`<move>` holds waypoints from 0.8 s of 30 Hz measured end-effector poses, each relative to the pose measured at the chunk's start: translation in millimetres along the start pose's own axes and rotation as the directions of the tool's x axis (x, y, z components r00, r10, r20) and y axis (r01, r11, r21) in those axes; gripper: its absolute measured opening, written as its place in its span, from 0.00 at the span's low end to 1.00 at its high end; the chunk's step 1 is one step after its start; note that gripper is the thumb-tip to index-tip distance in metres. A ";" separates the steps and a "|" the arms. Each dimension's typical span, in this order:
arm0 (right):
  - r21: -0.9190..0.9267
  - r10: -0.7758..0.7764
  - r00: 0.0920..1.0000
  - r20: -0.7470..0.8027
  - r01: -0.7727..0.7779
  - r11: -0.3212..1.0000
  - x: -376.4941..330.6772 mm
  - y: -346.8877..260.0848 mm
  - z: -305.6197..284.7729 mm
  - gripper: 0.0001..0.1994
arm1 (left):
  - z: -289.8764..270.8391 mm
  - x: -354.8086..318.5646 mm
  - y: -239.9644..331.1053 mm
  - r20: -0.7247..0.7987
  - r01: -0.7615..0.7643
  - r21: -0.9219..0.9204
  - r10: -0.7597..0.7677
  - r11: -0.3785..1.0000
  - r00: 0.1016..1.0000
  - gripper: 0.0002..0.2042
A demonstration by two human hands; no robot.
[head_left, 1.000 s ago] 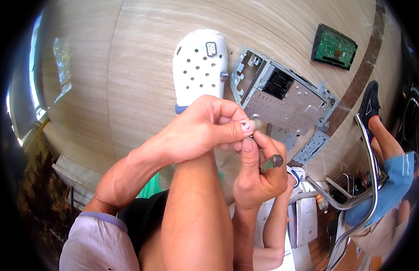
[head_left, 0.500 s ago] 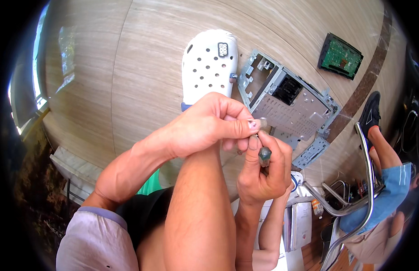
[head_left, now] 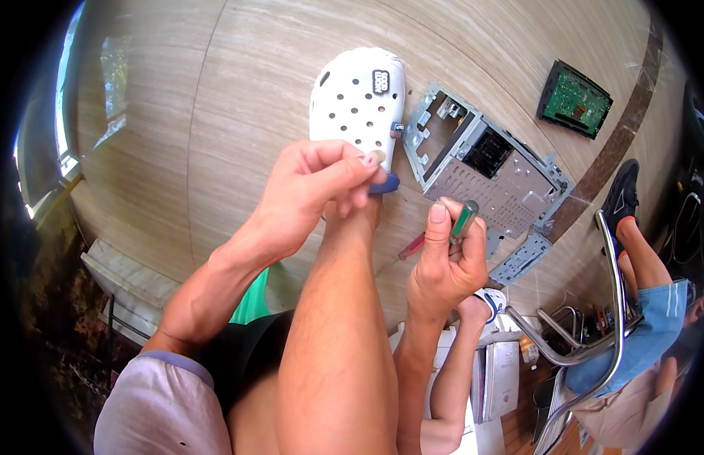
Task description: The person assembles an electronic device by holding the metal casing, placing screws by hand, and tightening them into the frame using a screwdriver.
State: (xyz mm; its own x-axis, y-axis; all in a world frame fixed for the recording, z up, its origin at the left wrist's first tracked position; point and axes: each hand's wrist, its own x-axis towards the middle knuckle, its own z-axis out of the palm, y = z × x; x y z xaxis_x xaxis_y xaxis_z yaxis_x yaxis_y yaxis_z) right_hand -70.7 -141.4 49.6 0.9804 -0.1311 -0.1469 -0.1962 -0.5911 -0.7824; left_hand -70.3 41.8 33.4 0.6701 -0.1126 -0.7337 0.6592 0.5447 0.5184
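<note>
My left hand (head_left: 310,186) is raised over my shin, its thumb and forefinger pinching a small, pale, roundish piece (head_left: 378,157) too small to name. To its right, my right hand (head_left: 452,254) is closed round a screwdriver (head_left: 464,220) whose clear green handle shows above the fingers. A red length (head_left: 413,246) shows on the other side of the fingers; I cannot tell whether it belongs to the same tool. Beyond the right hand lies an opened metal device chassis (head_left: 485,163) with a perforated plate and a black part inside. Neither hand touches it.
A green circuit board in a black frame (head_left: 576,100) lies on the tiled floor at far right. Near the chassis is a loose metal plate (head_left: 522,258). My foot wears a white clog (head_left: 356,91). At right, another person sits by a chrome chair frame (head_left: 623,303), near white boxes (head_left: 504,371).
My hands have drawn apart. The left moved up and left with the small piece; the right turned, showing more of the green handle and the red length.
</note>
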 end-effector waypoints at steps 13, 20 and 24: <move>-0.107 0.091 0.996 -0.007 -0.091 0.990 2.5 -5.8 5.8 0.06 | 24.6 -34.3 35.7 0.601 -0.612 -0.201 0.590 0.765 0.540 0.07; -0.116 0.146 0.987 0.061 -0.139 0.984 10.2 -13.5 -6.3 0.07 | 35.1 -33.1 49.2 0.789 -0.745 -0.302 0.595 0.594 0.155 0.10; -0.139 0.108 0.990 0.094 -0.094 0.986 14.8 -10.2 -7.2 0.08 | 41.8 -47.4 54.2 0.740 -0.693 -0.231 0.586 0.683 0.331 0.15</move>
State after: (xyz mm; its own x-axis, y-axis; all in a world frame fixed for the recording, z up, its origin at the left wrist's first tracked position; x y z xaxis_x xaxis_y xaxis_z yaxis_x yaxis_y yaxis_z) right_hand -54.2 -143.1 59.7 0.9506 -0.1185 -0.2869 -0.2880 -0.6813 -0.6730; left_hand -52.1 42.0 114.7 0.8606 -0.3327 0.3855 -0.0927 0.6420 0.7610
